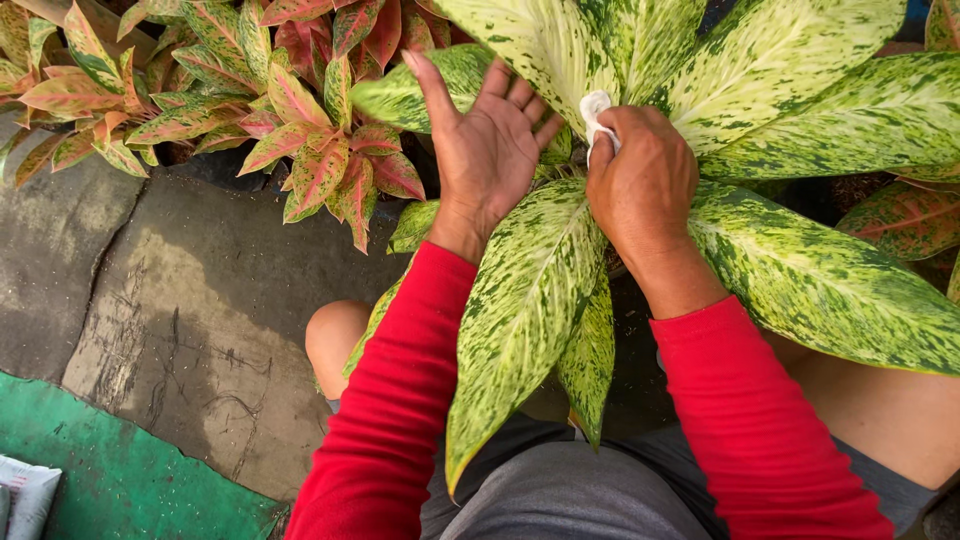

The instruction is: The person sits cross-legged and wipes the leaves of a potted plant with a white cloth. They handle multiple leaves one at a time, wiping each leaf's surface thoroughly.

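While the left hand lies spread, palm up, under a speckled leaf, the right hand pinches a white cloth. Pink-leaved plants stand beside.

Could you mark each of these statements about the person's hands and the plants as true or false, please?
1. The right hand grips a white cloth. True.
2. The left hand is closed in a fist. False: it is open, palm up, fingers spread, under a leaf.
3. The large plant at the hands has green leaves speckled with cream. True.
4. The pink-and-green plant stands to the right of the hands. False: it stands to their left, at the upper left of the view.
5. The person wears blue sleeves. False: the sleeves are red.
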